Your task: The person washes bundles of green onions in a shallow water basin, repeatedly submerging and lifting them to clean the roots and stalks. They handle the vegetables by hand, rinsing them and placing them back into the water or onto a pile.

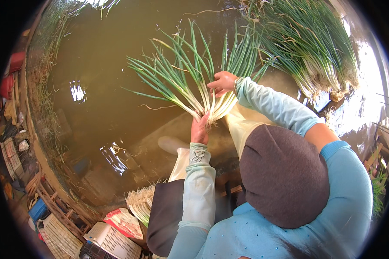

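Observation:
My left hand (pixel 200 129) grips a fanned-out bunch of spring onions (pixel 189 84) by the white ends, just above the rootlets. The green leaves spread up and away over the water. My right hand (pixel 223 83) reaches across the bunch from the right, its curled fingers on a pale stalk partway up. The palm side of that hand is hidden. Part of the bunch passes beneath the right hand and wrist. Below are my knees in dark trousers (pixel 283 176) and pale rubber boots (pixel 240 128) standing in the water.
Murky water (pixel 107 81) fills a walled basin (pixel 39 142). A large heap of spring onions (pixel 311 42) lies at the upper right. More spring onions (pixel 142 200) lie beside my left knee. Plastic crates (pixel 116 238) and a red-and-white bag (pixel 124 223) are at the lower left.

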A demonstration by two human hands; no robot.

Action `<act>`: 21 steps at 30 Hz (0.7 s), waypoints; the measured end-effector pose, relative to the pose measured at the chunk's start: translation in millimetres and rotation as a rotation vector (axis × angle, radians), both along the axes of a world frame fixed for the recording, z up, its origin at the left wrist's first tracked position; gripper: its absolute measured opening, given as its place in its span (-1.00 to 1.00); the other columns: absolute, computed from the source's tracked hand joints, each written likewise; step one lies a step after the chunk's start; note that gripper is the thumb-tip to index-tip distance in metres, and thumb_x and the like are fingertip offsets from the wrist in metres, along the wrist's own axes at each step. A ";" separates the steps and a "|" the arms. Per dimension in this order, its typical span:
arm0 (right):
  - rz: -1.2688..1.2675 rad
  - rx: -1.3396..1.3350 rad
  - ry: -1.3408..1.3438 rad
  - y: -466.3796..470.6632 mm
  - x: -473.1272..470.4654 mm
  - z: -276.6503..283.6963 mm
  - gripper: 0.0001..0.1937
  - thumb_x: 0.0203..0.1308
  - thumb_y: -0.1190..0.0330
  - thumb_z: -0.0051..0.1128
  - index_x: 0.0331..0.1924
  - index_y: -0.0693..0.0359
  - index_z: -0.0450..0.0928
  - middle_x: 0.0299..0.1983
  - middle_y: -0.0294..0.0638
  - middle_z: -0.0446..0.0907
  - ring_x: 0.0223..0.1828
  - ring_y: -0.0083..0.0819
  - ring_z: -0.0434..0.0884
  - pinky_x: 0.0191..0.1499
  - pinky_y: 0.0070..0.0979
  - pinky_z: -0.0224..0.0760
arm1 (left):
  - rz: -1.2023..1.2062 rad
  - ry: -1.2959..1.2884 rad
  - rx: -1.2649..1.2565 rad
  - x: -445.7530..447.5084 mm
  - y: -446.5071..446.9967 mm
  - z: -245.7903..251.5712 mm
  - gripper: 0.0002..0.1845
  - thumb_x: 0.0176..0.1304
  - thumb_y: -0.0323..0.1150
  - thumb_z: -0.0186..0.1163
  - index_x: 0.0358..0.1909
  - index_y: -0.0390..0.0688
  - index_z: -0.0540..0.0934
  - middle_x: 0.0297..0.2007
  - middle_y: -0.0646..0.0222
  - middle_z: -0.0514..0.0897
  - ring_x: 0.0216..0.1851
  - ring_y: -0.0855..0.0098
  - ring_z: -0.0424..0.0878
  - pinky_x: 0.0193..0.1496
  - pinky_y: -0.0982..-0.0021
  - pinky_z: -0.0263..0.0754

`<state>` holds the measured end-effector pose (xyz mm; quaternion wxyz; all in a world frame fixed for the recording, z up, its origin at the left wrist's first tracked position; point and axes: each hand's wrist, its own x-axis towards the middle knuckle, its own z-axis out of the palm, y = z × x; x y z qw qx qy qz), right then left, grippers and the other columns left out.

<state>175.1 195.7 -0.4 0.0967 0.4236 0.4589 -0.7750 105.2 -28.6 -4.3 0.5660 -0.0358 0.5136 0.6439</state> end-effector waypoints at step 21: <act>0.951 1.385 0.580 -49.3 7.1 36.7 -0.86 0.10 0.31 0.06 -0.27 0.11 0.45 -0.42 -0.18 0.53 -0.43 -0.17 0.62 -0.40 -0.26 0.51 | 0.049 -0.067 -0.105 -6.0 -2.9 -2.0 -0.65 0.28 -0.38 0.16 0.09 -0.13 0.40 -0.14 0.44 0.59 -0.20 0.54 0.59 -0.28 0.43 0.52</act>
